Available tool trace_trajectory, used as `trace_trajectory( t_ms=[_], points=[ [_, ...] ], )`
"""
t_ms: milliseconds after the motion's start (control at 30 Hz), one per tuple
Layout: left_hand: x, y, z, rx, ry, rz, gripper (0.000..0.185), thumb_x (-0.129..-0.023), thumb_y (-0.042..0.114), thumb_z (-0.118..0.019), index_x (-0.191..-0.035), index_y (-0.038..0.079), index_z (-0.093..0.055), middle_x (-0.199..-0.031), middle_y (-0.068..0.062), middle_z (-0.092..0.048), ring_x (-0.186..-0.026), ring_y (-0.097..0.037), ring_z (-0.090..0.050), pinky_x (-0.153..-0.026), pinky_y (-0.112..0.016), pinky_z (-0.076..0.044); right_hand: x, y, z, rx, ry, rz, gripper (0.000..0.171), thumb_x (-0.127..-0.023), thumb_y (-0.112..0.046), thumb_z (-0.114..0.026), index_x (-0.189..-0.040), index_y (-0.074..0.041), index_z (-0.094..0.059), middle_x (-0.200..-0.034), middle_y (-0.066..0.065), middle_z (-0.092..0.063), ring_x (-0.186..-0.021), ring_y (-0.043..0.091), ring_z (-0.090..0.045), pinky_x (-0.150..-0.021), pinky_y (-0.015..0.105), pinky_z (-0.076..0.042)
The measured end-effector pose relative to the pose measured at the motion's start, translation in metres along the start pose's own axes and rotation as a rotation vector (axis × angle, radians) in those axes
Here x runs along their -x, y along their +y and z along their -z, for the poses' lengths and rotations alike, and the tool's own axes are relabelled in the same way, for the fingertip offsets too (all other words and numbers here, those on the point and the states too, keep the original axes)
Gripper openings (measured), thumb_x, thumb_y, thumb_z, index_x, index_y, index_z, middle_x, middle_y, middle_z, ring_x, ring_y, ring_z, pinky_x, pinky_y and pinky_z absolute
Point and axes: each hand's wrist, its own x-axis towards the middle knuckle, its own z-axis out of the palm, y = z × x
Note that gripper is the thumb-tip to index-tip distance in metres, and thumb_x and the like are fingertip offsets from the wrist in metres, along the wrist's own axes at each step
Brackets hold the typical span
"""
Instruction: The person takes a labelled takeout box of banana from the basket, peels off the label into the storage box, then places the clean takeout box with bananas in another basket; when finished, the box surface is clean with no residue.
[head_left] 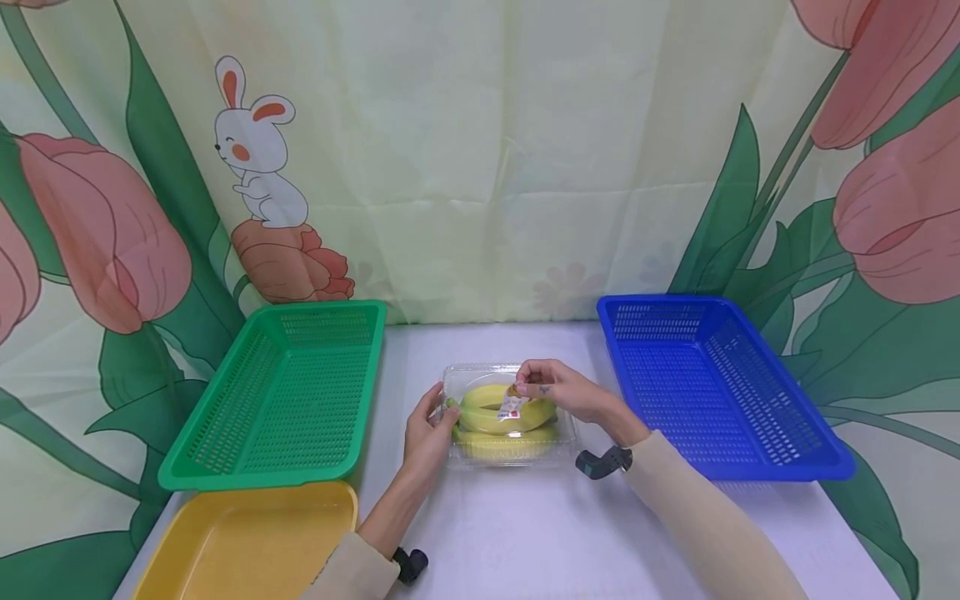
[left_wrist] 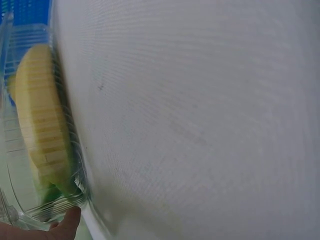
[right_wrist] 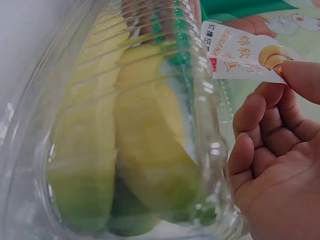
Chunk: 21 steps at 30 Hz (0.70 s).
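A clear plastic clamshell box with yellow-green bananas inside lies on the white table. At the box's left side, my left hand holds it, and a fingertip shows at the box's end in the left wrist view. Over the lid, my right hand pinches a small white label between thumb and finger. Orange writing and a banana picture are printed on it. In the right wrist view the label stands up at the lid's edge; whether part of it touches the lid I cannot tell.
A green basket stands to the left, with a yellow tray in front of it. On the right is a blue basket. A curtain printed with tulips and a rabbit hangs behind the table.
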Motion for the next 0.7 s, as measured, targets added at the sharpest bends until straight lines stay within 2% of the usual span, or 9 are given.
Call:
trace_trajectory(
  t_ms=[333, 500, 700],
  points=[
    [0.0013, -0.0002, 0.0013, -0.005, -0.008, -0.011, 0.059, -0.106, 0.017, -0.059, -0.163, 0.017, -0.041, -0.166, -0.02, -0.043, -0.156, -0.045, -0.039, -0.128, -0.057, -0.038, -0.0022, 0.0052, 0.0001, -0.007, 0.017, -0.015, 0.006, -0.107, -0.007, -0.056, -0.101, -0.007, -0.057, -0.098, -0.002, -0.059, -0.095, 0.015, -0.055, -0.087, 0.029, -0.047],
    [0.0002, -0.0004, 0.0007, -0.008, -0.004, -0.003, 0.06, -0.106, 0.016, -0.059, -0.163, 0.017, -0.041, -0.166, -0.02, -0.043, -0.155, -0.045, -0.041, -0.126, -0.056, -0.04, -0.0024, 0.005, 0.0039, -0.05, 0.103, 0.003, 0.01, -0.11, -0.011, -0.052, -0.104, -0.005, -0.057, -0.101, -0.003, -0.058, -0.097, 0.011, -0.056, -0.094, 0.032, -0.054],
    [0.0012, -0.0007, 0.0002, -0.011, 0.001, -0.004, 0.06, -0.106, 0.015, -0.059, -0.163, 0.017, -0.042, -0.166, -0.02, -0.043, -0.154, -0.045, -0.041, -0.126, -0.057, -0.04, -0.0018, 0.0025, 0.0022, 0.024, 0.132, -0.017, 0.01, -0.108, -0.012, -0.058, -0.107, -0.002, -0.06, -0.094, -0.003, -0.059, -0.094, 0.016, -0.056, -0.089, 0.035, -0.05]
  ],
)
